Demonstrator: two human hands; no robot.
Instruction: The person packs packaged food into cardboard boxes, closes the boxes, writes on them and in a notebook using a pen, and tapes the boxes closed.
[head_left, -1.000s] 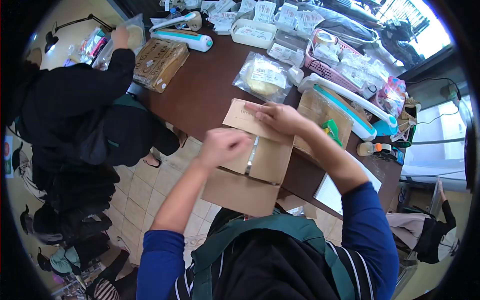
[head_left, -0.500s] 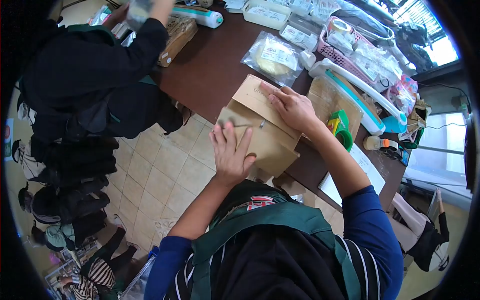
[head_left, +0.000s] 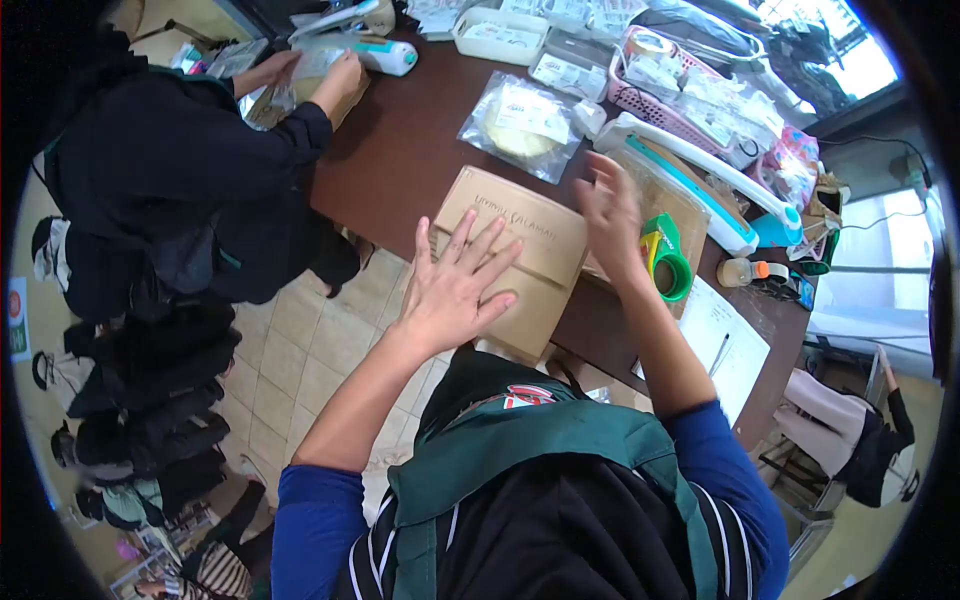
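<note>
A brown cardboard box (head_left: 535, 285) with handwriting on its top flap stands at the table's near edge, its top flaps lying folded down. My left hand (head_left: 460, 285) rests flat on top of the box with fingers spread, covering part of the flaps. Slightly blurred, my right hand (head_left: 612, 215) is raised at the box's right side, fingers stretched and nothing visible in them. Close to my right wrist is a green tape dispenser (head_left: 672, 272), in front of another piece of cardboard (head_left: 688, 205).
Beyond the box lie a labelled clear plastic bag (head_left: 520, 125) and a pink basket (head_left: 632, 98) of packets. A white-and-teal sealer (head_left: 735, 235) and paper with a pen (head_left: 735, 355) are to the right. At left, a co-worker's hands (head_left: 335, 80) handle a package.
The top flaps, partly raised before, now lie flatter. My right hand has lifted off the box and moved right. My left hand has shifted onto the flaps' middle.
</note>
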